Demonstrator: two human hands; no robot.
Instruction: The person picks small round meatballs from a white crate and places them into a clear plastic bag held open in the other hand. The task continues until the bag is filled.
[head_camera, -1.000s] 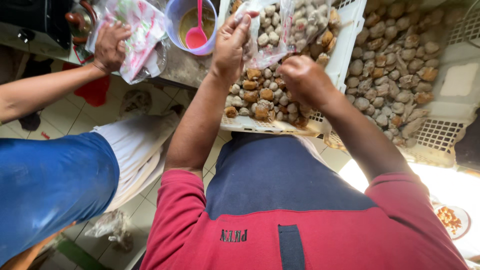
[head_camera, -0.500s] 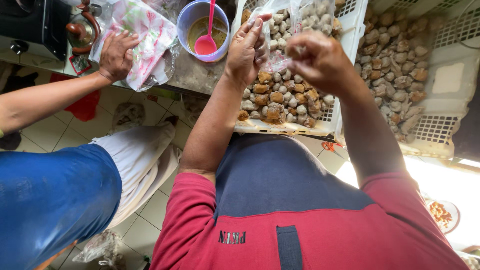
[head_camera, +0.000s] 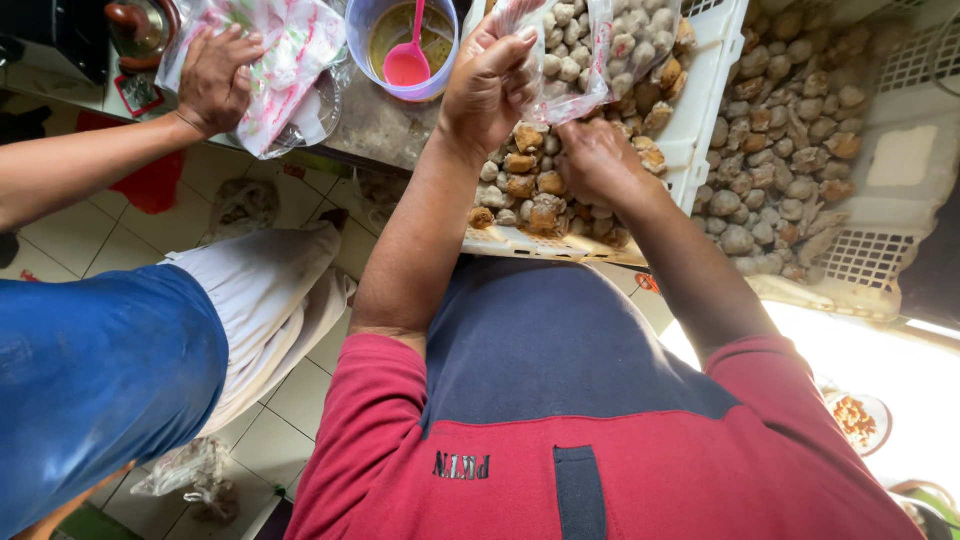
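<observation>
clear bag (head_camera: 575, 70) hangs mouth-up — left hand (head_camera: 490, 85) fingers pinch it — right hand (head_camera: 595, 160) curled below.

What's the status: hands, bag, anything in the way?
Left hand grips the clear plastic bag of brown balls. Right hand down in the white crate, on the balls. Another person's hand rests on a patterned bag, apart.

Tight around the tray, counter strip open.
White tray (head_camera: 700, 90) packed with lumps (head_camera: 530, 190); bare counter (head_camera: 385, 125) between purple bowl (head_camera: 400, 45) and tray's left edge.
</observation>
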